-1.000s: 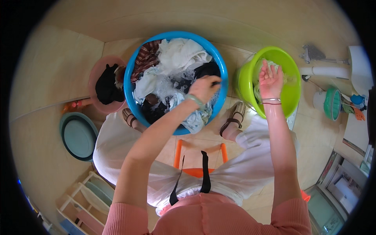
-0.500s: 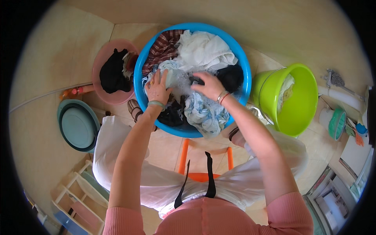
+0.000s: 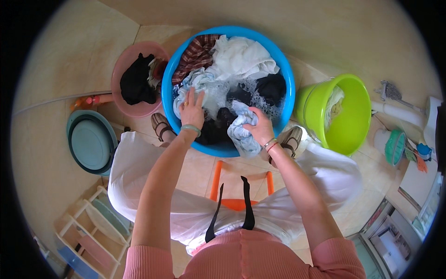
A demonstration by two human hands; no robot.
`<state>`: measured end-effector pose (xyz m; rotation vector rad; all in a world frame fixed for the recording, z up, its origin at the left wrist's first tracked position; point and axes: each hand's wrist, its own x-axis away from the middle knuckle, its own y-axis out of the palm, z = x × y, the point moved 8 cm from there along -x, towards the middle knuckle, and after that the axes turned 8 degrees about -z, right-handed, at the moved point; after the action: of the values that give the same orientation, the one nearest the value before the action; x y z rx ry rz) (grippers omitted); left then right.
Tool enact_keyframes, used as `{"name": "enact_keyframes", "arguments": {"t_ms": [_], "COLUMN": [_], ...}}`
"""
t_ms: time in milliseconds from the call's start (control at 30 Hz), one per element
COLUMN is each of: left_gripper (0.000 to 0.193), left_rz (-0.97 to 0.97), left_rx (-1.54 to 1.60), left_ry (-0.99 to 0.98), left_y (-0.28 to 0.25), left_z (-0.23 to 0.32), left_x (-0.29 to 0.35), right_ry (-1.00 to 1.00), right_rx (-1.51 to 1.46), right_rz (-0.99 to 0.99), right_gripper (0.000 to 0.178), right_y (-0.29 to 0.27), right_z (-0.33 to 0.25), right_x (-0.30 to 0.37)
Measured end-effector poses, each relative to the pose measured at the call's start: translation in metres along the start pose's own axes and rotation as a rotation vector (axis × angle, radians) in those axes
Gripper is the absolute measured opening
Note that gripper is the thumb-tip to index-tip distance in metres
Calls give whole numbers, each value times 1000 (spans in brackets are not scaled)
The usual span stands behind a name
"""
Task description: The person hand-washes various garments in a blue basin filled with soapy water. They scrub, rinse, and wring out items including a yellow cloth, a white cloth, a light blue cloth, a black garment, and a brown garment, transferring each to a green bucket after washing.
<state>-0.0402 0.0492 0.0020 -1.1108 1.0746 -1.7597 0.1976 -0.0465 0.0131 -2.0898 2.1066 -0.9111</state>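
Observation:
A big round blue tub (image 3: 290, 93) holds soapy water and several pieces of laundry. With its fingers closed, my right hand (image 3: 261, 126) grips a bunched light blue and white garment (image 3: 242, 130) at the tub's near side. My left hand (image 3: 191, 111) is open, fingers spread, against pale blue and white wet cloth (image 3: 199, 79) on the left. Foam (image 3: 217, 90) floats between the hands. Farther back are a white garment (image 3: 244, 58) and a maroon checked cloth (image 3: 197, 52). Dark cloths lie at the right (image 3: 271, 89) and near front (image 3: 214, 128).
Left of the tub stands a pink basin (image 3: 121, 60) with dark clothes, near a grey-green collapsible basin (image 3: 90, 144). A lime green bucket (image 3: 350, 125) with pale cloth is at the right. An orange stool (image 3: 216, 179) is between my legs, and a white rack (image 3: 100, 228) stands lower left.
My right hand has closed on the light blue and white garment and drawn it up toward the near rim. My left hand has shifted slightly right and nearer, staying open.

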Motion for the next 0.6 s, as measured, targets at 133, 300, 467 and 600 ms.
{"name": "enact_keyframes", "arguments": {"t_ms": [133,300,467,600], "left_gripper": [78,81,55,55], "left_rz": [52,-219,-81,-9], "left_rx": [-109,505,889,1209], "left_ry": [263,356,436,369], "left_y": [-20,36,56,8], "left_z": [65,88,85,77], "left_x": [22,41,10,-13], "right_ry": [147,195,11,-117], "right_rx": [-144,-851,-1186,-1071], "right_rz": [49,79,-37,101], "right_gripper": [47,30,24,34], "right_y": [-20,-50,-84,-98], "right_z": [7,-109,-190,-190], "right_x": [13,32,41,19]}}
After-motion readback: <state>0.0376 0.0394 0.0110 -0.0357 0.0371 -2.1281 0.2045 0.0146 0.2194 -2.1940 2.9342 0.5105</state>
